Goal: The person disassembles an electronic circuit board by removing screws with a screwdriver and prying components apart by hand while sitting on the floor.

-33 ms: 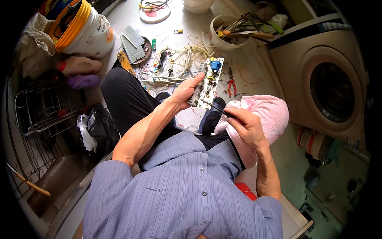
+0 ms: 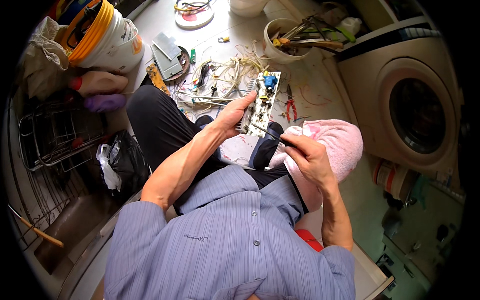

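Note:
My left hand point(image 2: 234, 116) is closed round the left edge of a circuit board point(image 2: 263, 102), held tilted above my feet. The board carries a blue component, some small yellow parts and a finned metal strip along its left side. Pinched in my right hand point(image 2: 309, 154) is a screwdriver point(image 2: 274, 136) with a dark handle. Its thin shaft points left, and the tip meets the lower part of the board; whether it sits in a screw is too small to tell. A pink towel point(image 2: 340, 145) drapes over my right knee, beneath the right hand.
Loose wires point(image 2: 235, 75) and small parts litter the floor beyond the board. Red-handled pliers point(image 2: 291, 107) lie right of it. A tool bucket point(image 2: 280, 42) stands behind, a washing machine point(image 2: 400, 100) at right. White buckets point(image 2: 117, 50) and a black bag point(image 2: 127, 160) are at left.

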`<state>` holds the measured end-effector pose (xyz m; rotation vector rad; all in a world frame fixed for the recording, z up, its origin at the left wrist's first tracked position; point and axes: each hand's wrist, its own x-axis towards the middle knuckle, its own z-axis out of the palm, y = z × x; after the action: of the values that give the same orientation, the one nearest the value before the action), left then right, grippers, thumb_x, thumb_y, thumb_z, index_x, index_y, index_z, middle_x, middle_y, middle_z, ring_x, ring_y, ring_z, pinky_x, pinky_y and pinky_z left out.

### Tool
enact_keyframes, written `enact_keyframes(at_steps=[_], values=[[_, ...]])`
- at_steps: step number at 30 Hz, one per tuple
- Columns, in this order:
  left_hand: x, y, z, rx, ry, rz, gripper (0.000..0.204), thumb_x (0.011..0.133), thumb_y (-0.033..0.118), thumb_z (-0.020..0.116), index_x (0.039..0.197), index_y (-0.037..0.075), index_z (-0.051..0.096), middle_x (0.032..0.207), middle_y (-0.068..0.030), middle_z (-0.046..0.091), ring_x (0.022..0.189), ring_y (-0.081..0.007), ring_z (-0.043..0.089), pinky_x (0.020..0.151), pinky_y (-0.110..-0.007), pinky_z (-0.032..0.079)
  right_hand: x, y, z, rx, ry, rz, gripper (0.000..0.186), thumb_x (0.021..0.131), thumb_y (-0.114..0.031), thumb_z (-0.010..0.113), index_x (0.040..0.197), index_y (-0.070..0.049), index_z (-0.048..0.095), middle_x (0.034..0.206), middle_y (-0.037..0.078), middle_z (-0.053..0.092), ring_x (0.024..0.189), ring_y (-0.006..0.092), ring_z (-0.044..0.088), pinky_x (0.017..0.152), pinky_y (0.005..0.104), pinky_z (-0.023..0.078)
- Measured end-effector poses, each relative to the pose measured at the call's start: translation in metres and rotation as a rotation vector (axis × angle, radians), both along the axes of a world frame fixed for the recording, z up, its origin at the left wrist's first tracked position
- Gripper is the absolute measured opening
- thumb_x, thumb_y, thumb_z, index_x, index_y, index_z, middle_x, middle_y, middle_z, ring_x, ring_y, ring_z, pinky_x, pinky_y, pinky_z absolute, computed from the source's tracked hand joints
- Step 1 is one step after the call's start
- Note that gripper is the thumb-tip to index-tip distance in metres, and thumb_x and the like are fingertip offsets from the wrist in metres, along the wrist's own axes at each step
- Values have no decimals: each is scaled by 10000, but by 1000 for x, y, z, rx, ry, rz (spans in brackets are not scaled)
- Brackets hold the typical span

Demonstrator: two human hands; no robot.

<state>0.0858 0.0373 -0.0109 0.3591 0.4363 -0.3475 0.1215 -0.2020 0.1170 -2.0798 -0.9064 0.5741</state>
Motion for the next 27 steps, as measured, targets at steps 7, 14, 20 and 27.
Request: enact_keyframes(at_steps=[7, 14, 20, 27], values=[[1, 1, 4, 11, 1, 56, 404, 1067, 382, 509, 1194, 20, 638, 1002, -110, 742, 827, -216, 740, 730, -382, 637, 3, 8, -2, 3, -30, 20, 276, 872, -49, 717, 1147, -35, 716, 814, 124, 656, 711, 248, 634, 659, 337, 502], [-1, 6, 3, -18, -20, 40, 372, 1054, 346, 541, 1174, 9, 643, 979, -118, 743, 816, -228, 743, 723, -385, 637, 7, 13, 6, -75, -171, 70, 261, 870, -90, 725, 1130, -70, 720, 810, 108, 635, 717, 281, 647, 636, 368, 506], [0, 2, -1, 36, -23, 32, 347, 1040, 330, 576, 1150, 11, 652, 958, -109, 740, 796, -215, 741, 703, -377, 638, 7, 15, 10, -140, -224, 113, 250, 867, -105, 727, 1116, -85, 727, 800, 103, 618, 720, 290, 644, 635, 383, 509], [0, -6, -5, 106, 13, 36, 326, 1025, 316, 611, 1130, 11, 662, 925, -74, 740, 736, -173, 733, 642, -345, 636, 10, 16, 8, -166, -187, 129, 232, 861, -113, 732, 1092, -92, 739, 801, 99, 618, 740, 293, 645, 646, 391, 514]])
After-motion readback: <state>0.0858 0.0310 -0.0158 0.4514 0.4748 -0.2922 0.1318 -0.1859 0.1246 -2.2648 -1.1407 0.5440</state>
